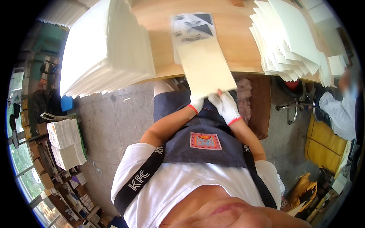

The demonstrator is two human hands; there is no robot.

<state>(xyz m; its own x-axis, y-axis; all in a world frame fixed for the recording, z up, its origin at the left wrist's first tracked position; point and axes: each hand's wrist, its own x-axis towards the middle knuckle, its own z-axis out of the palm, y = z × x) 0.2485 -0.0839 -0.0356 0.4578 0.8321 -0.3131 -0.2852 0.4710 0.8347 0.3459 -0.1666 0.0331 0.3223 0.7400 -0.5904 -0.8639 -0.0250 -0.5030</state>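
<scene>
Both my hands wear white knit gloves with red cuffs. My left hand point(197, 103) and my right hand point(226, 105) grip the near edge of a pale cream sheet of card point(205, 68). The sheet hangs out over the front edge of the wooden table point(235, 41). Its far end lies over a white printed sheet point(192, 26) with dark folded-shape drawings, blurred by motion. I wear a dark denim apron over a white shirt.
A tall stack of white sheets point(106, 49) sits on the table's left, a fanned stack of white sheets point(289, 41) on its right. Another person point(340, 110) sits at the far right near a chair base. More paper stacks point(66, 142) stand on the floor at left.
</scene>
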